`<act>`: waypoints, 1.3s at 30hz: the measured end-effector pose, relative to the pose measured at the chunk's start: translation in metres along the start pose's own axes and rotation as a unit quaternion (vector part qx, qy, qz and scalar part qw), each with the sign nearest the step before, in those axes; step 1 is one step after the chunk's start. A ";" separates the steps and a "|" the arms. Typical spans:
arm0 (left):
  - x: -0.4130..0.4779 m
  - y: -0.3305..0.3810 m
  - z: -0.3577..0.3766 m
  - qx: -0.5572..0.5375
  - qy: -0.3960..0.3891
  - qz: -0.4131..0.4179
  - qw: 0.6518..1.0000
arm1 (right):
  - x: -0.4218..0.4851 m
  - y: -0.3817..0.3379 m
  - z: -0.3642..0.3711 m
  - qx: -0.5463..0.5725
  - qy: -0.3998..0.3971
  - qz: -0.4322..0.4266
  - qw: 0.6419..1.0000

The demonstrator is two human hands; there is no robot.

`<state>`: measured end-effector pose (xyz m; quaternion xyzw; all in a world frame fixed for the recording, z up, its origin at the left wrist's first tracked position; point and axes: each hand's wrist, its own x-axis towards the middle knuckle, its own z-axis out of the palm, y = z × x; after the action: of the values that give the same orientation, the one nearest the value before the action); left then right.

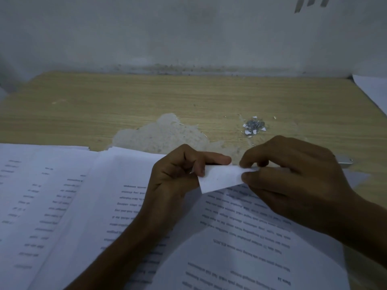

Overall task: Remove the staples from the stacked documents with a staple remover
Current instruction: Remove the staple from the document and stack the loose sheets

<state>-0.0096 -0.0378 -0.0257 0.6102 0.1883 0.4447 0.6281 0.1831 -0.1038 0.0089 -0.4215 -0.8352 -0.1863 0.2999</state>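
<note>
Documents [240, 227]: my left hand [178, 174] and right hand [293, 176] both pinch the folded corner [219, 177]; I'd hold it taut to avoid tearing.

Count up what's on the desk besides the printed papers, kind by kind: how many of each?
Hands: 2, the left hand and right hand, both pinching the folded paper corner
Heap of loose staples: 1
Metal object, mostly hidden behind the right hand: 1
Total: 4
</note>
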 end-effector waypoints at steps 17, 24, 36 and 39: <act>0.000 0.012 0.003 0.007 0.104 -0.119 0.987 | 0.017 0.010 -0.003 0.201 -0.016 0.221 0.954; 0.001 0.015 0.003 0.034 0.135 -0.163 0.977 | 0.025 0.011 0.008 0.273 -0.049 0.303 0.912; 0.004 0.012 0.006 0.132 0.169 -0.173 0.961 | 0.029 0.012 0.016 0.264 -0.072 0.314 0.909; 0.004 0.013 0.008 0.132 0.160 -0.162 0.965 | 0.032 0.008 0.019 0.249 -0.072 0.318 0.912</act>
<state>-0.0052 -0.0417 -0.0112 0.5701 0.4399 0.4003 0.5668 0.1685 -0.0694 0.0160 -0.5887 -0.6954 0.1640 0.3780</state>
